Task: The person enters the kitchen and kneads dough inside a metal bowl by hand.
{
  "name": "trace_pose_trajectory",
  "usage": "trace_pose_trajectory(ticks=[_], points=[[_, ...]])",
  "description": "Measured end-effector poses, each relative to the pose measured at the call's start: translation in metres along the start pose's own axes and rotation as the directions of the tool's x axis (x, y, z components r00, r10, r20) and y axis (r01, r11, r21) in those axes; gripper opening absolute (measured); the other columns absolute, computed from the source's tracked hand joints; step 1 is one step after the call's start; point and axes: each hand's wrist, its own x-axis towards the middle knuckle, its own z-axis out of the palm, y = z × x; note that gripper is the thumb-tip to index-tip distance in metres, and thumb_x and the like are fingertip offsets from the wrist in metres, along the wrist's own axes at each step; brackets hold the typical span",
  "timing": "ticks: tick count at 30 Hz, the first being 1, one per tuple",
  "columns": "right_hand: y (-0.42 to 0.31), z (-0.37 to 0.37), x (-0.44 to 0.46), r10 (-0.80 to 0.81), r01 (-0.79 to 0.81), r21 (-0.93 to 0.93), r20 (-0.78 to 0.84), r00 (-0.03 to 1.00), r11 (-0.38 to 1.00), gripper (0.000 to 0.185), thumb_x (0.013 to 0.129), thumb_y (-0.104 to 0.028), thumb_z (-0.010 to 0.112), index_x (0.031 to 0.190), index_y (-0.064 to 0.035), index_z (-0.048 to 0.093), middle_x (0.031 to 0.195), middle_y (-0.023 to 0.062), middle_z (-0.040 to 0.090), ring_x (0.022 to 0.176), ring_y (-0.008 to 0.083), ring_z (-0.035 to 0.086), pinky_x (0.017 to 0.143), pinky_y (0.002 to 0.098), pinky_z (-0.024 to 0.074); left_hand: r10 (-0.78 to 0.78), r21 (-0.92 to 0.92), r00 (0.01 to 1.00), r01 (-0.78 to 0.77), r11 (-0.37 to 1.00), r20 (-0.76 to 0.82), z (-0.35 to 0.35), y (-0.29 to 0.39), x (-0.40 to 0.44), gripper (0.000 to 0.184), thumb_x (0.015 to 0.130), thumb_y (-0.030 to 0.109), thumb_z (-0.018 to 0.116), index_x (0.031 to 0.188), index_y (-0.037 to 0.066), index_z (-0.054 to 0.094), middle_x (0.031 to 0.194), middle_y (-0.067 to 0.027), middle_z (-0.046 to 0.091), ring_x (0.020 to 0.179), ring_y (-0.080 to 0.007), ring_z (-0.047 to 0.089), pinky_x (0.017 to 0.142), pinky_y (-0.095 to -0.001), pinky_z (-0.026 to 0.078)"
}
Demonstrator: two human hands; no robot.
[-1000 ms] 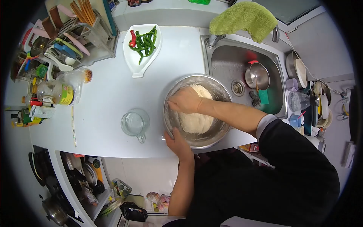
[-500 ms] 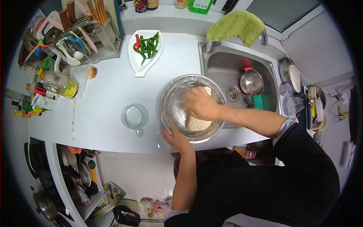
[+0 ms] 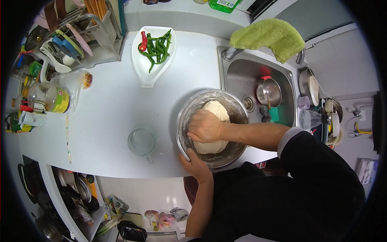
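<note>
A steel mixing bowl stands on the counter beside the sink, its inside smeared with flour. Within it lies a large pale lump of dough. My right hand presses down on the dough's left side with curled fingers, and its palm side is hidden. At the bowl's near left rim, my left hand grips the edge, thumb over the top. To the left of the bowl is a clear glass mug, its handle toward me.
A white dish holds green chillies and a red one at the back. On the right, the sink contains a small metal pot; a green towel hangs over the tap. A utensil rack and bottles line the left.
My right hand has moved from reaching across the dough to pressing down into it. My left hand stays on the rim. The view has shifted slightly.
</note>
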Motion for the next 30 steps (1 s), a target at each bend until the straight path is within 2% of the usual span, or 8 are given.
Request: trace_pose_trajectory(ticks=[6, 11, 14, 15, 19, 21, 26, 30], points=[[0.005, 0.008, 0.018, 0.010, -0.015, 0.062, 0.079, 0.997, 0.998, 0.027, 0.080, -0.027, 0.059, 0.058, -0.0114, 0.060, 0.061, 0.0051, 0.057, 0.067, 0.0242, 0.057, 0.069, 0.0369, 0.0420, 0.048, -0.010, 0.998, -0.048, 0.999, 0.030, 0.001, 0.000, -0.002, 0.034, 0.097, 0.015, 0.047, 0.124, -0.005, 0.049, 0.122, -0.0164, 0.054, 0.106, -0.0235, 0.053, 0.095, -0.0362, 0.042], [0.002, -0.002, 0.027, 0.089, -0.073, -0.057, 0.371, 0.924, 0.996, 0.032, 0.084, -0.032, 0.055, 0.063, -0.0104, 0.068, 0.067, 0.0081, 0.066, 0.070, 0.0280, 0.063, 0.073, 0.0395, 0.0441, 0.035, -0.015, 0.997, -0.036, 0.999, -0.062, 0.009, -0.002, -0.003, 0.038, 0.096, 0.013, 0.047, 0.129, -0.006, 0.047, 0.126, -0.0187, 0.052, 0.112, -0.0261, 0.051, 0.098, -0.0369, 0.040], [-0.003, -0.022, 0.016, 0.038, -0.075, 0.111, 0.303, 0.952, 0.991, 0.032, 0.083, -0.034, 0.057, 0.067, -0.0088, 0.069, 0.069, 0.0104, 0.067, 0.073, 0.0316, 0.064, 0.077, 0.0418, 0.0451, 0.113, 0.014, 0.992, -0.112, 0.994, -0.057, 0.004, -0.009, -0.001, 0.038, 0.096, 0.012, 0.046, 0.130, -0.006, 0.047, 0.126, -0.0191, 0.053, 0.111, -0.0271, 0.053, 0.098, -0.0371, 0.041], [-0.012, -0.042, 0.016, 0.083, -0.110, 0.041, 0.412, 0.907, 0.993, 0.034, 0.083, -0.036, 0.057, 0.070, -0.0065, 0.069, 0.072, 0.0146, 0.067, 0.077, 0.0334, 0.065, 0.081, 0.0433, 0.0452, 0.110, 0.026, 0.992, -0.109, 0.994, -0.064, 0.005, -0.007, -0.001, 0.038, 0.096, 0.012, 0.046, 0.130, -0.006, 0.047, 0.127, -0.0190, 0.053, 0.111, -0.0271, 0.053, 0.098, -0.0371, 0.041], [-0.035, -0.076, -0.004, 0.269, -0.282, -0.044, 0.470, 0.841, 0.959, 0.030, 0.080, -0.036, 0.061, 0.071, -0.0079, 0.069, 0.072, 0.0123, 0.066, 0.080, 0.0299, 0.063, 0.082, 0.0433, 0.0450, 0.107, -0.028, 0.993, -0.109, 0.994, -0.058, 0.004, -0.011, 0.000, 0.038, 0.096, 0.011, 0.045, 0.131, -0.006, 0.047, 0.127, -0.0187, 0.053, 0.112, -0.0276, 0.053, 0.098, -0.0374, 0.041], [-0.035, -0.069, -0.027, 0.088, -0.087, -0.032, 0.020, 0.996, 0.996, 0.024, 0.078, -0.034, 0.064, 0.072, -0.0108, 0.068, 0.074, 0.0065, 0.063, 0.081, 0.0256, 0.059, 0.085, 0.0423, 0.0443, 0.105, -0.029, 0.992, -0.107, 0.994, -0.065, 0.005, -0.007, -0.003, 0.039, 0.096, 0.012, 0.045, 0.131, -0.006, 0.047, 0.128, -0.0190, 0.053, 0.112, -0.0279, 0.053, 0.098, -0.0375, 0.041], [-0.040, -0.058, -0.059, -0.028, 0.031, -0.053, 0.042, 0.999, 0.998, 0.018, 0.077, -0.031, 0.065, 0.076, -0.0126, 0.067, 0.082, 0.0031, 0.060, 0.084, 0.0220, 0.056, 0.085, 0.0385, 0.0415, 0.062, -0.005, 0.995, -0.062, 0.998, -0.074, 0.005, -0.007, -0.002, 0.040, 0.097, 0.013, 0.046, 0.133, -0.005, 0.045, 0.132, -0.0193, 0.051, 0.115, -0.0286, 0.053, 0.099, -0.0378, 0.041], [-0.027, -0.038, -0.055, -0.079, 0.081, 0.010, -0.142, 0.987, 0.997, 0.016, 0.076, -0.029, 0.065, 0.073, -0.0129, 0.064, 0.076, 0.0016, 0.057, 0.082, 0.0209, 0.055, 0.082, 0.0375, 0.0410, -0.019, -0.030, 0.997, 0.017, 0.999, -0.075, 0.005, -0.001, -0.003, 0.042, 0.098, 0.014, 0.045, 0.136, -0.005, 0.042, 0.135, -0.0189, 0.048, 0.118, -0.0277, 0.051, 0.100, -0.0378, 0.040]])
